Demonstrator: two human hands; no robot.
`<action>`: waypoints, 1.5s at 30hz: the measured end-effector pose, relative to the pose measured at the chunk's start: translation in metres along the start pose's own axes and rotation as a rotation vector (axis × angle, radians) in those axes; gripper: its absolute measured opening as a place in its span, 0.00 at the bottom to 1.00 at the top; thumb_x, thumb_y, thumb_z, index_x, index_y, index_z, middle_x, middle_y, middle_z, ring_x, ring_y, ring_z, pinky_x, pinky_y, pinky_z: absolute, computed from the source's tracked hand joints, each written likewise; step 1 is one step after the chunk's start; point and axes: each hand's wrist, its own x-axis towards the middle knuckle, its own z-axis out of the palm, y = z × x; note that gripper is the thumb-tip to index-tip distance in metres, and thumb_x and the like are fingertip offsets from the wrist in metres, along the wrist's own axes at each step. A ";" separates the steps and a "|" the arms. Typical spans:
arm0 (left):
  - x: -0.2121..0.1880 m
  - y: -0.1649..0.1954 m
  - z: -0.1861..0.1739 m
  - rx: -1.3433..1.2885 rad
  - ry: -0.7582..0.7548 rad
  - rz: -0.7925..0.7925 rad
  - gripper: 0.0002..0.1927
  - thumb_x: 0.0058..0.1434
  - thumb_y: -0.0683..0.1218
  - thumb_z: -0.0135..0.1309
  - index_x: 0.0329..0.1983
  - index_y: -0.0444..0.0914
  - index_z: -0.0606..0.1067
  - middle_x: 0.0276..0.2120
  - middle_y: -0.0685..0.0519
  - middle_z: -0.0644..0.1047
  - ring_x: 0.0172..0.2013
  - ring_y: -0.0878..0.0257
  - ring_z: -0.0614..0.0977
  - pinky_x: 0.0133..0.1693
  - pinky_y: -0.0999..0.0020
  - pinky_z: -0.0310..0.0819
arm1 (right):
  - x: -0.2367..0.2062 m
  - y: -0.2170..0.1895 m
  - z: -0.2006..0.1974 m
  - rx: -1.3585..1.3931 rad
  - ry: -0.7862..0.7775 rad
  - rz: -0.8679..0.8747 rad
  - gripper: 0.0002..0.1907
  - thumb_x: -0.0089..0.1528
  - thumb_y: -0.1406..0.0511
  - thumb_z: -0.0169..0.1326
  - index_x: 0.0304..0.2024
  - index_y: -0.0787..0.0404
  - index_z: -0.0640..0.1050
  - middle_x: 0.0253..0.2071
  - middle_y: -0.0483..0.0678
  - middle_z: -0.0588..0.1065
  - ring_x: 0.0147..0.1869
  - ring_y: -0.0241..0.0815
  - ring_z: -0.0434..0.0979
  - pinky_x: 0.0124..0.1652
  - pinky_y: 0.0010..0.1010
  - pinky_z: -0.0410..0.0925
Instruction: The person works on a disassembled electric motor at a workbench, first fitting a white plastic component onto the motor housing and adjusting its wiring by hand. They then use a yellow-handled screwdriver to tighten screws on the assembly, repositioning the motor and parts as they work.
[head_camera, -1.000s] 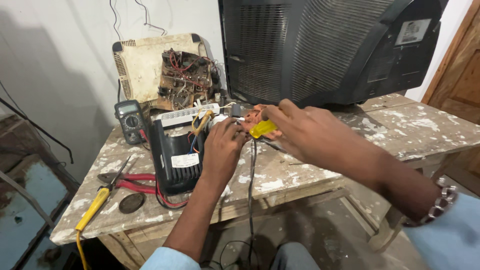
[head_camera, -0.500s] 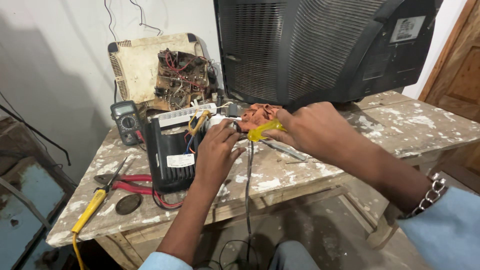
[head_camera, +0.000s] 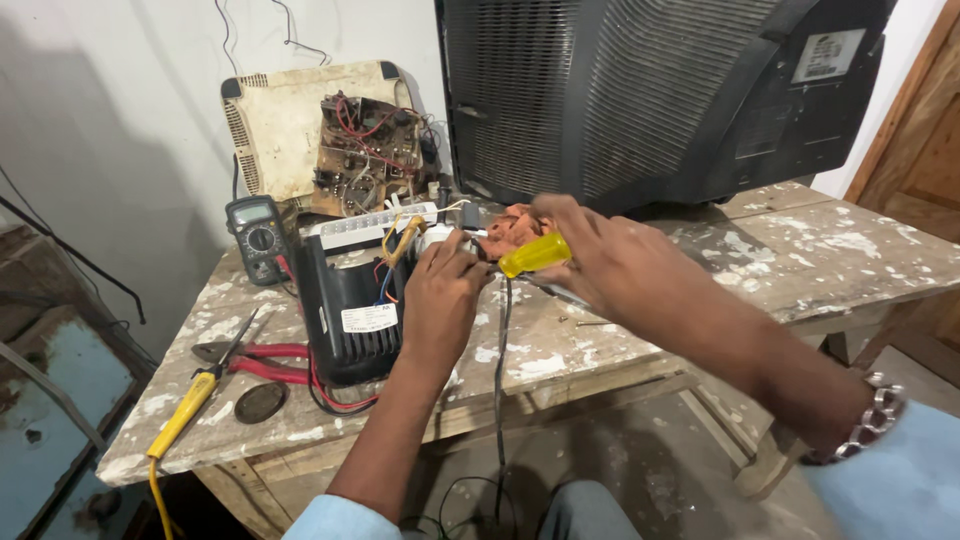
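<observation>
Your right hand is wrapped tight around the yellow screwdriver handle, near the middle of the table, shaft pointing left toward the small white part. The tip is hidden behind your left hand.

Your left hand rests on the top right corner of the black housing, fingers curled and pinching at the white part; exact contact is hard to tell.

The housing stands upright close to the table's front edge, left of centre. It carries one white rectangular label, low on its face, with print too small to read. Red, blue and yellow wires run out of its top.

An orange-brown coil sits just behind the screwdriver handle.

Back edge: a black TV shell with a white rectangular sticker at its upper right corner. Back left: a cream cover leaning on the wall, a bare circuit board in front of it.

A dark multimeter stands left of the housing. Front left corner: red-handled pliers, a second yellow-handled tool, and a dark round disc.
</observation>
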 end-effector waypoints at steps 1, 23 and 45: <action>0.000 0.000 -0.001 0.005 0.004 -0.004 0.07 0.56 0.42 0.62 0.37 0.36 0.82 0.39 0.49 0.81 0.58 0.51 0.77 0.59 0.55 0.68 | -0.002 0.002 -0.001 0.012 -0.002 -0.067 0.26 0.66 0.54 0.51 0.58 0.66 0.67 0.36 0.63 0.78 0.34 0.58 0.82 0.31 0.47 0.73; 0.003 0.008 -0.003 -0.080 0.012 -0.108 0.07 0.52 0.42 0.66 0.33 0.36 0.82 0.35 0.49 0.80 0.56 0.50 0.79 0.57 0.55 0.71 | -0.004 -0.001 0.001 -0.216 -0.058 0.106 0.20 0.67 0.51 0.52 0.44 0.61 0.71 0.25 0.52 0.77 0.28 0.53 0.79 0.30 0.43 0.71; 0.003 0.010 -0.002 -0.033 0.040 -0.123 0.05 0.53 0.42 0.66 0.32 0.38 0.83 0.34 0.50 0.80 0.57 0.51 0.79 0.57 0.56 0.72 | -0.013 -0.009 0.003 -0.209 0.079 -0.017 0.24 0.64 0.52 0.55 0.51 0.67 0.74 0.29 0.54 0.78 0.30 0.52 0.77 0.31 0.42 0.71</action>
